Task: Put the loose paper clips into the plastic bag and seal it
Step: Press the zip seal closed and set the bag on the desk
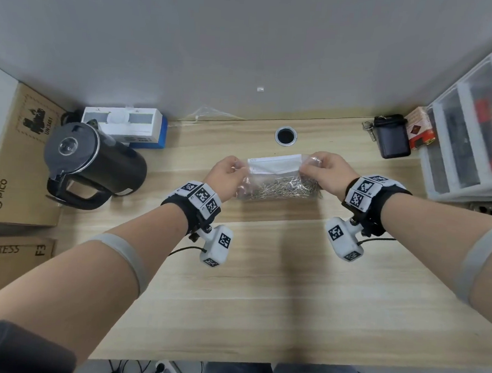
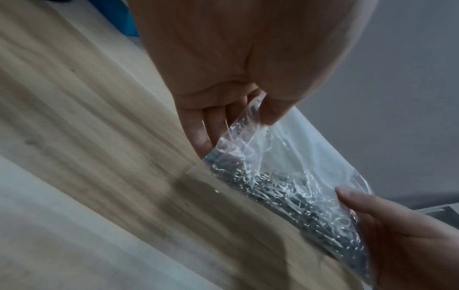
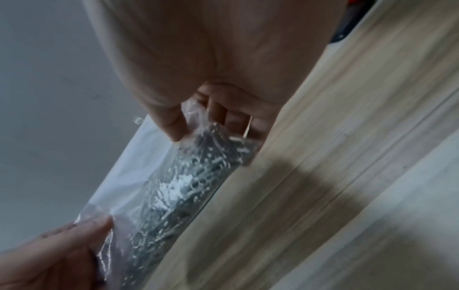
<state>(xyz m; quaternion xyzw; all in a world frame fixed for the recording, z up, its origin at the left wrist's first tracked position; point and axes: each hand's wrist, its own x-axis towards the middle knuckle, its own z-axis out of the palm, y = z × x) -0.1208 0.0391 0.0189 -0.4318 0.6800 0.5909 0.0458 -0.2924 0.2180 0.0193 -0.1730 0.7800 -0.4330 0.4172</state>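
Note:
A clear plastic bag (image 1: 277, 174) with a white label panel stands on its lower edge on the wooden desk (image 1: 262, 274), a heap of silver paper clips (image 1: 285, 188) inside along the bottom. My left hand (image 1: 228, 171) pinches the bag's upper left corner, thumb in front and fingers behind. My right hand (image 1: 323, 171) pinches the upper right corner the same way. In the left wrist view the bag (image 2: 285, 157) hangs from my thumb, with the clips (image 2: 293, 194) low in it. The right wrist view shows the bag (image 3: 139, 176) and clips (image 3: 183, 186) too.
A black electric kettle (image 1: 93, 162) stands at the left beside cardboard boxes (image 1: 13, 154) and a white and blue box (image 1: 127, 127). A cable hole (image 1: 285, 135) lies behind the bag. A black pouch (image 1: 391, 140) and plastic drawers (image 1: 473, 128) sit at the right.

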